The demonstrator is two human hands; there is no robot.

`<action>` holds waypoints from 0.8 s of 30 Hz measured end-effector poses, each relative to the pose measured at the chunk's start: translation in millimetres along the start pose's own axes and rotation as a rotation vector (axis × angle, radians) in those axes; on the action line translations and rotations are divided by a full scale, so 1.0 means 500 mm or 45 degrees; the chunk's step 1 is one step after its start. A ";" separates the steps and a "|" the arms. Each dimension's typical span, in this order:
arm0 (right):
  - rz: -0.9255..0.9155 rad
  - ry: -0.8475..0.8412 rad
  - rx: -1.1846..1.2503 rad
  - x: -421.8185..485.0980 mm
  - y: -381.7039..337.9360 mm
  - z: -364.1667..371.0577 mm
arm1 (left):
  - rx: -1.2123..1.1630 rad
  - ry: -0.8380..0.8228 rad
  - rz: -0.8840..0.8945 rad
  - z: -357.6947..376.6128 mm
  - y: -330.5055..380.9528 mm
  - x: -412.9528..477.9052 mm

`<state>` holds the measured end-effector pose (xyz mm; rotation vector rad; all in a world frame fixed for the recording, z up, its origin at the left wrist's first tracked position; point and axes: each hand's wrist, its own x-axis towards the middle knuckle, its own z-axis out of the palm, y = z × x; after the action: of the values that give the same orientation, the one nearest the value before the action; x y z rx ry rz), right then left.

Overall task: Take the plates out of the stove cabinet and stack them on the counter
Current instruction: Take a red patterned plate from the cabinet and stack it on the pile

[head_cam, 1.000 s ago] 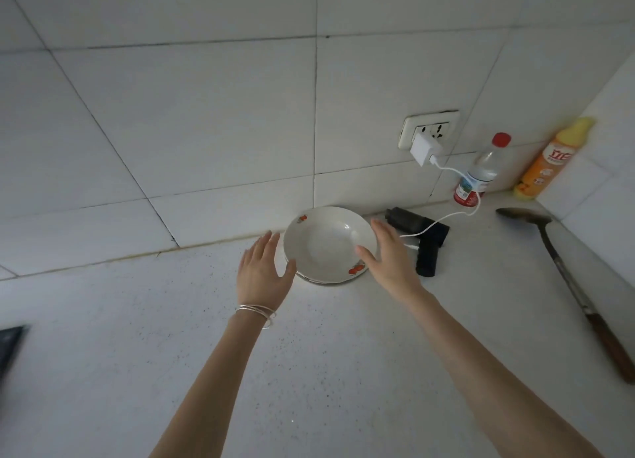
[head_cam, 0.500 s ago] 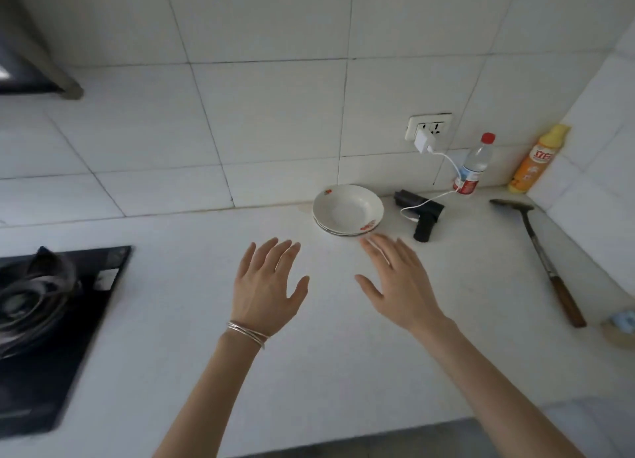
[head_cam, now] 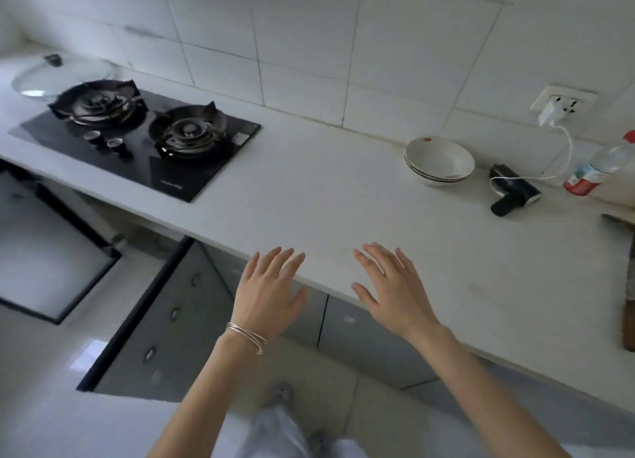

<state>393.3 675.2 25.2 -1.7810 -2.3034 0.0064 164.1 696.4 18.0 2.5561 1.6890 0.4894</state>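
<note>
Now empty-handed, between stack and cabinet

Far left, a glass lid (head_cam: 58, 76) lies flat behind the gas hob (head_cam: 137, 137), out of the way of the burners. Under the hob the cabinet doors (head_cam: 165, 320) hang open, presumably for more trips; the inside is hidden from this angle. The left hand (head_cam: 269, 296), with bangles at the wrist, hovers over the front edge of the table (head_cam: 326, 196), fingers straight and spread, its grip wide and holding nothing. The right hand (head_cam: 388, 292) beside it is the same: wide grip, nothing in it. Well beyond them, near the tiled wall, the plates (head_cam: 439, 162) sit nested in a stack on the table, likely set far back to leave room in front. Just right of the stack lie a black handheld device (head_cam: 513, 194) on a white cable and a plastic bottle (head_cam: 598, 168).
</note>
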 end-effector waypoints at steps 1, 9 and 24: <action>-0.046 0.005 0.024 -0.006 -0.021 0.001 | 0.013 0.017 -0.034 -0.011 -0.011 -0.032; -0.358 0.031 0.165 -0.026 -0.262 0.024 | 0.043 0.211 -0.176 -0.110 -0.136 -0.293; -0.420 -0.072 0.255 -0.158 -0.815 0.107 | 0.049 0.180 -0.421 -0.272 -0.442 -0.761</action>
<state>13.0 500.2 17.4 -1.3089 -2.5076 0.2253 -207.0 423.5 11.5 2.2435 2.1331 0.6306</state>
